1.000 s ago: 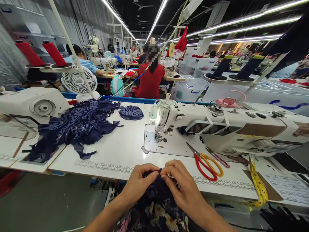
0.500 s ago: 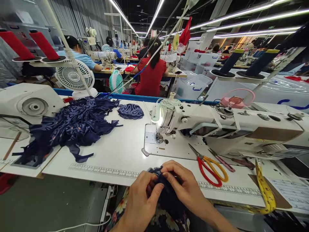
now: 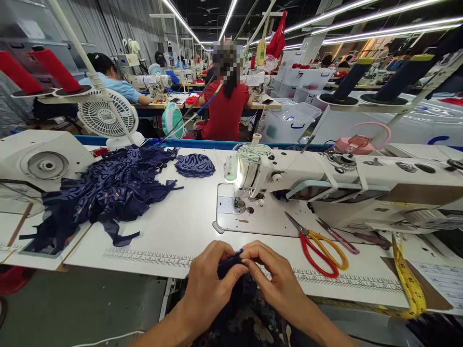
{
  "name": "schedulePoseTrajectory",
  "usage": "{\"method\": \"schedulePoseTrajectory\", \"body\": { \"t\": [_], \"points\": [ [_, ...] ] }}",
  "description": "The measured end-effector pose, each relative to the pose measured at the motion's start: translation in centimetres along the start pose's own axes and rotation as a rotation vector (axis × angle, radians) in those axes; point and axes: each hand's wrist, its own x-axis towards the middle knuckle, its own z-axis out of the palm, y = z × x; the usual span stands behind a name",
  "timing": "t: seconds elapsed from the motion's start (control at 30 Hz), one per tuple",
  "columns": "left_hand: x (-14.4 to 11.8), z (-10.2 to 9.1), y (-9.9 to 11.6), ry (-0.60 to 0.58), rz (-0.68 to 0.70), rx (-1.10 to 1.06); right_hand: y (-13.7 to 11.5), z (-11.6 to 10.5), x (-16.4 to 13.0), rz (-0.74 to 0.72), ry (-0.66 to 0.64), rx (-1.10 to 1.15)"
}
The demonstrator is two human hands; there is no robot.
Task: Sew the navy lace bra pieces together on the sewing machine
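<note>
Left hand point(image 3: 208, 284): fingers curled closed, thumb and forefinger pinching the top edge of a small dark navy fabric piece point(image 3: 231, 260). Right hand point(image 3: 277, 279): fingers likewise closed on the same piece, fingertips meeting those of the left hand over the cloth.

Navy fabric piece: soft, crumpled, held at the near edge of the worktop point(image 3: 173, 226), above the person's lap, where a dark floral-print garment point(image 3: 253, 325) shows.

Worktop: white, smooth, flat, with a printed ruler strip point(image 3: 148, 257) along its near edge.

Scissors point(image 3: 318, 246): steel blades, one red and one yellow loop handle, lying flat just right of the hands, beside the sewing machine point(image 3: 325, 185).

Sewing machine: white, boxy, its lamp lit over the needle plate.

Tape measure point(image 3: 408, 279): yellow, limp, draped over the worktop's right end.

Heap of navy patterned fabric point(image 3: 108, 188): loose, tangled strips, well left of the hands; a small domed navy patterned piece point(image 3: 195, 165) lies just beside it.

Thread cones point(image 3: 54, 70): red, tapered, on a stand at far left, above a white desk fan point(image 3: 104, 118).
</note>
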Motion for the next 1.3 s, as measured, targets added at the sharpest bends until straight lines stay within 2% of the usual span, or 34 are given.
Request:
{"method": "schedulePoseTrajectory", "body": {
  "t": [0.17, 0.4, 0.53, 0.6, 0.67, 0.8, 0.9, 1.17, 1.3],
  "points": [
    [0.1, 0.5, 0.0, -0.017, -0.068, -0.159, 0.2, -0.2, 0.0, 0.056, -0.001, 0.051],
    [0.4, -0.3, -0.3, -0.029, -0.156, -0.302, 0.8, 0.1, -0.3, 0.268, 0.035, 0.254],
    [0.8, -0.6, -0.4, -0.192, -0.229, -0.439, 0.4, 0.6, -0.5, 0.265, 0.089, 0.268],
    [0.9, -0.6, -0.5, -0.235, -0.247, -0.461, 0.2, 0.6, -0.5, 0.283, 0.098, 0.273],
    [0.9, -0.6, -0.4, -0.227, -0.272, -0.442, 0.2, 0.3, -0.5, 0.325, 0.066, 0.288],
    [0.9, -0.8, -0.1, -0.217, -0.287, -0.425, 0.5, -0.4, -0.3, 0.406, -0.081, 0.365],
    [0.8, -0.8, -0.1, -0.216, -0.295, -0.408, 0.4, -0.6, -0.2, 0.413, -0.134, 0.389],
    [0.8, -0.4, -0.2, -0.191, -0.305, -0.398, 0.0, 0.1, -0.1, 0.359, -0.073, 0.313],
    [0.5, 0.5, -1.1, -0.164, -0.305, -0.400, 0.2, 0.7, -0.1, 0.324, -0.065, 0.226]
  ]
}}
